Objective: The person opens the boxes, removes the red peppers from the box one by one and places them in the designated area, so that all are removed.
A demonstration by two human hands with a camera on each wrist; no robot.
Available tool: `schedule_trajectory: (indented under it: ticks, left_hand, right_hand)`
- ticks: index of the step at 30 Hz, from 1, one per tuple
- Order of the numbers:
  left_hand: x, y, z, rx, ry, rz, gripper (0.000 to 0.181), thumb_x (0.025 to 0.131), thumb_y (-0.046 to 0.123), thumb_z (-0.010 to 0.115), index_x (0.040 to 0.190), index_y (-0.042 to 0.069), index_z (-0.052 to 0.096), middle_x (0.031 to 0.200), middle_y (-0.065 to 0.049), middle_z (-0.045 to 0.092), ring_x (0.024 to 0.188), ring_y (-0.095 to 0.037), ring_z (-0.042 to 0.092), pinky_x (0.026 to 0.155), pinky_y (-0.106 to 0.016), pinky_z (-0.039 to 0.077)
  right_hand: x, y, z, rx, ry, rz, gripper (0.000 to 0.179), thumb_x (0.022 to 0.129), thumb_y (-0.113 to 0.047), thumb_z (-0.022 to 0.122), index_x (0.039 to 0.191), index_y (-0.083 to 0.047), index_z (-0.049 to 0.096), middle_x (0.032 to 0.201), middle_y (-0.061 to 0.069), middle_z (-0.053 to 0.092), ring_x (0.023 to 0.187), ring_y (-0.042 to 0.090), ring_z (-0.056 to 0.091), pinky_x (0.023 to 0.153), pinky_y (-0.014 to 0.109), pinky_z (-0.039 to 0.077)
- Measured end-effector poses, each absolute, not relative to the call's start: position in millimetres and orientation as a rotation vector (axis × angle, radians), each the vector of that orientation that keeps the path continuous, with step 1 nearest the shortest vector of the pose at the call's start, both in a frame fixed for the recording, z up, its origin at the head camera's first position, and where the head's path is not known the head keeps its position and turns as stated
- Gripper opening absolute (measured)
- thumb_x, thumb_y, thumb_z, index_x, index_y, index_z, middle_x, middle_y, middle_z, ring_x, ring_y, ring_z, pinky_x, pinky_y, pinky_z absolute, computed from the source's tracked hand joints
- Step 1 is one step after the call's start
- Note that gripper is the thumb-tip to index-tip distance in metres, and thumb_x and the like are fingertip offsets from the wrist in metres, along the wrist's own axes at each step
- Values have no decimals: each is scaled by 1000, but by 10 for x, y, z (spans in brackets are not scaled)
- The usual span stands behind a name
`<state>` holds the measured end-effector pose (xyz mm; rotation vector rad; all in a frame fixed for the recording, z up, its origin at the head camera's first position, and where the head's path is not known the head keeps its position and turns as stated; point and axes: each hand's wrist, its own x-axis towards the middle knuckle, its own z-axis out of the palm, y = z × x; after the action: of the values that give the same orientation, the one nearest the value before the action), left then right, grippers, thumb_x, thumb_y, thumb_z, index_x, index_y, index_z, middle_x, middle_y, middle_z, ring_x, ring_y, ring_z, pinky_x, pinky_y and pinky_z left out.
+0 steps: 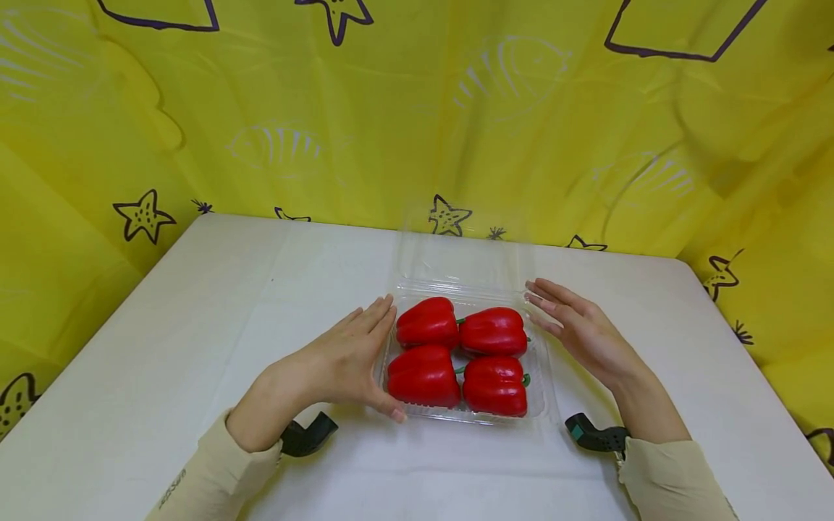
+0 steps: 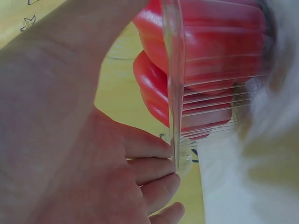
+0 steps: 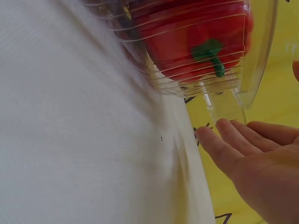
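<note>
Several red bell peppers [image 1: 428, 375] with green stems lie in two rows in a clear plastic clamshell container [image 1: 538, 394]. Its transparent lid [image 1: 464, 258] is folded back, away from the person. My left hand [image 1: 345, 362] lies along the container's left side with fingers extended; in the left wrist view its fingertips [image 2: 164, 189] are right at the rim. The thumb reaches toward the near left corner. My right hand [image 1: 589, 336] is held off the far right corner, fingers straight, and holds nothing. In the right wrist view its fingertips [image 3: 205, 135] are near the lid's edge.
The container stands on a table with a white cover [image 1: 313, 289]. A yellow curtain [image 1: 365, 108] printed with starfish and fish hangs behind the table and along both sides. Black wrist devices [image 1: 309, 435] are worn at both cuffs.
</note>
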<state>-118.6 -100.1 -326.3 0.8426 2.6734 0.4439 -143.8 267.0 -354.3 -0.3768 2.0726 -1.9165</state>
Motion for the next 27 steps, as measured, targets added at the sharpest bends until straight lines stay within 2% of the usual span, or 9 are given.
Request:
schedule_trajectory:
  ticks: [6, 15, 17, 23, 27]
  left_hand:
    - [-1175, -1001, -3256, 853, 2670, 439, 130, 62, 66, 83, 157, 1, 21, 167, -15, 14, 155, -30, 11, 126, -49, 15]
    - [-1156, -1003, -3254, 857, 2677, 423, 131, 63, 68, 81, 157, 1, 21, 167, -15, 14, 156, -29, 10, 126, -49, 15]
    - [-1163, -996, -3257, 844, 2680, 419, 131, 64, 70, 80, 157, 1, 19, 167, -14, 12, 156, -29, 10, 126, -49, 14]
    - [-1198, -982, -3283, 838, 2712, 402, 128, 69, 72, 74, 158, 2, 15, 168, -14, 8, 156, -30, 8, 126, -49, 14]
    - [-1211, -982, -3304, 833, 2736, 394, 125, 72, 73, 70, 158, 1, 14, 168, -13, 7, 156, -29, 7, 126, -49, 14]
  right_hand:
    - [-1435, 2676, -3539, -378, 2085, -1879, 66, 107, -26, 40, 156, 6, 9, 163, 26, 10, 141, 12, 38, 105, 16, 44]
    - [-1422, 2706, -3544, -368, 2112, -1806, 65, 107, -27, 40, 155, 7, 13, 163, 27, 11, 130, -3, 47, 102, 13, 44]
    - [-1429, 2697, -3551, -354, 2107, -1814, 67, 107, -28, 41, 156, 5, 10, 164, 25, 10, 135, 1, 44, 102, 13, 44]
    - [-1440, 2655, -3552, -315, 2114, -1831, 70, 106, -28, 43, 158, 0, 5, 166, 20, 8, 151, 37, 20, 104, 14, 43]
    - [-1422, 2649, -3510, -294, 2212, -1749, 70, 105, -30, 45, 159, -4, 8, 166, 18, 14, 151, 41, 17, 102, 12, 42]
